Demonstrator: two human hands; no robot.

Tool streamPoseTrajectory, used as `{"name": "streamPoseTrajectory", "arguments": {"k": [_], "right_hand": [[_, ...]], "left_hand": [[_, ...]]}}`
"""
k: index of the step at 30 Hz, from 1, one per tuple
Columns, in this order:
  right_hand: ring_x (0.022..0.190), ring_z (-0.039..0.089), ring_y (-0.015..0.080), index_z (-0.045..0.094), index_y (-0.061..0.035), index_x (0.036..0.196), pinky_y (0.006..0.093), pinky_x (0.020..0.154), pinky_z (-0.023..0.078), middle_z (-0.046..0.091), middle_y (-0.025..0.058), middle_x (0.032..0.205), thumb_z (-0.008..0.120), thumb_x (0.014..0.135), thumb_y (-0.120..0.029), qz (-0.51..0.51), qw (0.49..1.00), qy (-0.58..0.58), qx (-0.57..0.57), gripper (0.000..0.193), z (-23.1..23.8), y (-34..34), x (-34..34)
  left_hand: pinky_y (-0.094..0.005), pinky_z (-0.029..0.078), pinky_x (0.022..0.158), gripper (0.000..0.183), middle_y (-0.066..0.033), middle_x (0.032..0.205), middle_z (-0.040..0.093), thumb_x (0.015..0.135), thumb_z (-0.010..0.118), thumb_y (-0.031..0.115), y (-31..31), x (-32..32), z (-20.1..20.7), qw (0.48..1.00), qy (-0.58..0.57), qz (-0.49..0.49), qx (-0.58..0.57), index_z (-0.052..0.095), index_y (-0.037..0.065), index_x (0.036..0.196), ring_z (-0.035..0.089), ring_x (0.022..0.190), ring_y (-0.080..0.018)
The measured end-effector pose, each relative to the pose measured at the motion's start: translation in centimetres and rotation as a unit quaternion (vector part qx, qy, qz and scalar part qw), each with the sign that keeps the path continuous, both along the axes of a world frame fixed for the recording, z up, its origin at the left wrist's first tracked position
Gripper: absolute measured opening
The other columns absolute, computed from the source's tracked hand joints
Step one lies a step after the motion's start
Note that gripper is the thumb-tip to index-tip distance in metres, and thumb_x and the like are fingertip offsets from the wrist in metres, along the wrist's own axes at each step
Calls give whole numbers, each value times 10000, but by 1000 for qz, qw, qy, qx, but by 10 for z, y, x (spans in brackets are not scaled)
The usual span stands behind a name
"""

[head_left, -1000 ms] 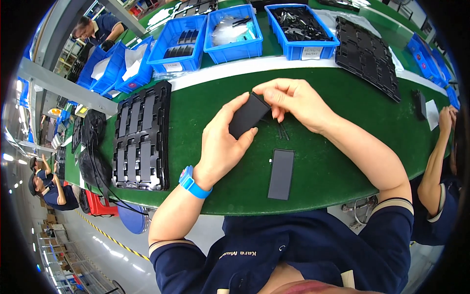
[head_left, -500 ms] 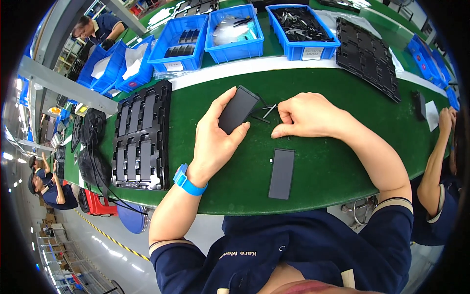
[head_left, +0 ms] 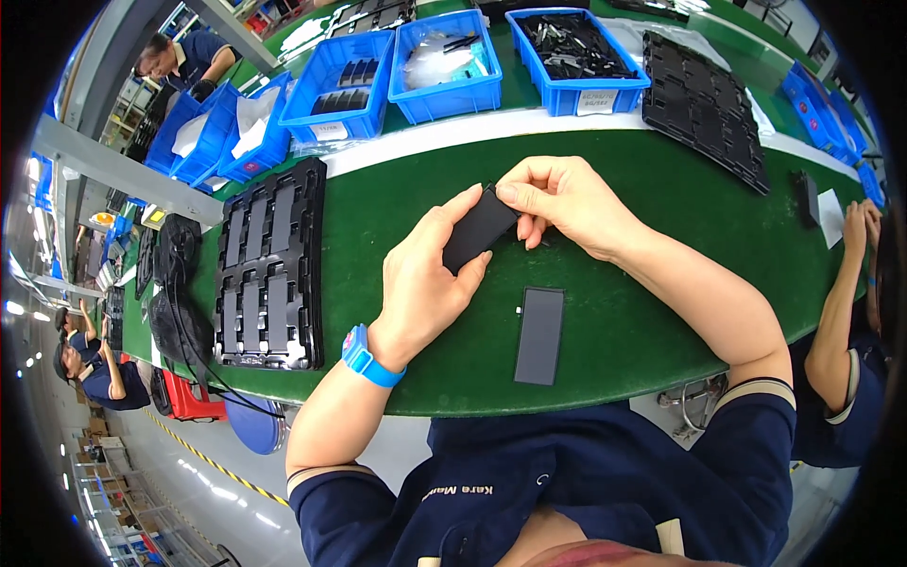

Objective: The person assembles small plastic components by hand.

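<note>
My left hand (head_left: 420,265) is closed round a flat black rectangular block (head_left: 479,232), tilted above the green table. At its upper right end my right hand (head_left: 572,203) pinches with thumb and forefinger. Whatever small piece those fingertips hold is hidden. Small dark bits (head_left: 542,244) show beneath my right hand. Nearer me, a second flat block (head_left: 540,335), dark grey with a small white tab at its upper left corner, lies on the table.
Left of my hands stands a black moulded tray (head_left: 316,265) with several flat dark pieces, beside black cables (head_left: 179,312). Blue bins, one with black parts (head_left: 573,96), line the far side. Another black tray (head_left: 704,113) leans at the far right. Other people sit around.
My right hand has moved left and up from the thin dark strips to the block's upper end. The block in my left hand has shifted slightly right and down.
</note>
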State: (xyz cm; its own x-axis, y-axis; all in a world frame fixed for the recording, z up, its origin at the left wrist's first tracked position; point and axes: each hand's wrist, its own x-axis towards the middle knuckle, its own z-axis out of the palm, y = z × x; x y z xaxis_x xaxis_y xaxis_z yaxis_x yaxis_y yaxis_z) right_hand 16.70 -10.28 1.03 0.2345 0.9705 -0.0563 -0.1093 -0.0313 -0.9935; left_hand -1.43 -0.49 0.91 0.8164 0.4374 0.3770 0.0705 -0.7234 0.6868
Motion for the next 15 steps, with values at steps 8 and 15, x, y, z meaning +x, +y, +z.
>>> {"name": "streamPoseTrajectory", "arguments": {"k": [8,15], "right_hand": [[610,602,95,638,37,963,233,554,532,637,68,758,611,934,-181,-48,998,-24,21,221,1,-3,-9],[609,602,98,637,41,961,234,555,529,636,64,769,614,931,-173,-63,997,-17,40,218,2,-5,-13]], "left_hand": [[-328,500,893,618,-157,1160,627,711,744,-22,-2,0,-2,1000,-11,11,7,532,30,1289,631,1031,-240],[-328,499,894,617,-154,1165,624,711,741,-29,-2,0,-1,1000,-16,10,1,533,32,1289,628,1037,-238]]}}
